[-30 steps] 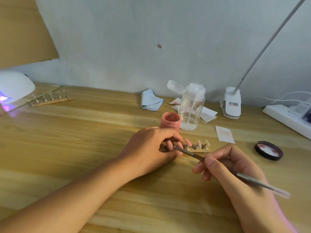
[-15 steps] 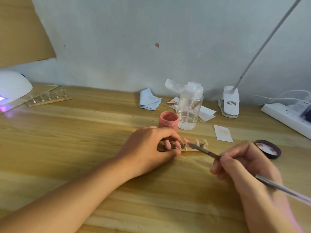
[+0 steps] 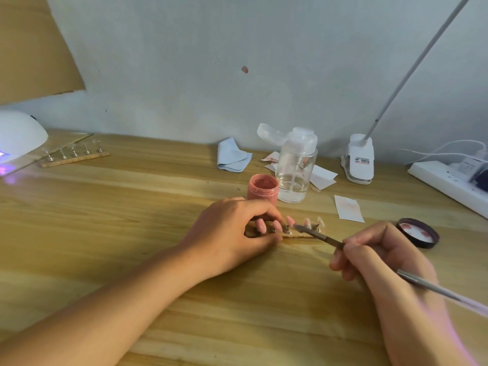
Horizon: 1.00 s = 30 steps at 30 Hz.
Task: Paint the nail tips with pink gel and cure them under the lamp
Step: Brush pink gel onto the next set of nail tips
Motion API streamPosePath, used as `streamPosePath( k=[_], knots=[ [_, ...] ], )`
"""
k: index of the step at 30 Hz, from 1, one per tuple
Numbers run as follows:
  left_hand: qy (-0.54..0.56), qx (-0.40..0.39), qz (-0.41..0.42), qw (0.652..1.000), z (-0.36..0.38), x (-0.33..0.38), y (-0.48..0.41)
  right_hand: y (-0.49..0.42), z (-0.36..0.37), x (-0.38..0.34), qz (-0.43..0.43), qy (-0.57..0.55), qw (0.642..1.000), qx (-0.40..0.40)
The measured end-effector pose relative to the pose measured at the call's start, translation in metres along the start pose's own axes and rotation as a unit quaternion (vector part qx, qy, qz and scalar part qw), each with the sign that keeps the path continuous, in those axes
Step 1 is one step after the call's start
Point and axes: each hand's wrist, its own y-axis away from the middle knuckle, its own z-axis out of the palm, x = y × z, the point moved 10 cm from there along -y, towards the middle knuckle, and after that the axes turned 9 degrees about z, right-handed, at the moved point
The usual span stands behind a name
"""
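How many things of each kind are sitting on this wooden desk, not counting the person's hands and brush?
Wooden strips of nail-tip stands: 2
Open pink gel jar: 1
Clear plastic pump bottle: 1
Dark round jar lid: 1
Folded pale blue cloth: 1
White domed curing lamp: 1
White clip lamp base: 1
White power strip: 1
Total: 9

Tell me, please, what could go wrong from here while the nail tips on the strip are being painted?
The open pink gel jar stands just behind the left hand that steadies the strip; pulling that hand back carelessly could tip it. The brush in the right hand reaches past the two unpainted tips, so its handle might brush them. The pump bottle also stands close behind.
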Motion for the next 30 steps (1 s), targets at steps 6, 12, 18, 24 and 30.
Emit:
streamPosePath(
  k=[6,12,18,24,30],
  knots=[
    [-0.013,0.004,0.007,1.0,-0.001,0.0,0.0,0.0,0.0,0.0,0.001,0.004,1.0,-0.001],
    [-0.008,0.003,0.003,1.0,0.001,-0.001,0.0,-0.001,0.0,0.001,0.006,0.01,1.0,-0.006],
    [-0.006,0.006,0.013,1.0,0.0,0.001,0.0,0.0,-0.003,-0.001,0.002,-0.002,1.0,0.004],
    [-0.019,0.006,0.022,1.0,-0.001,0.005,0.001,0.0,-0.01,0.004,0.016,-0.075,0.997,0.017],
    [-0.029,0.006,0.029,0.999,-0.002,0.009,0.002,0.0,-0.008,0.003,0.027,-0.069,0.997,0.018]
  ],
)
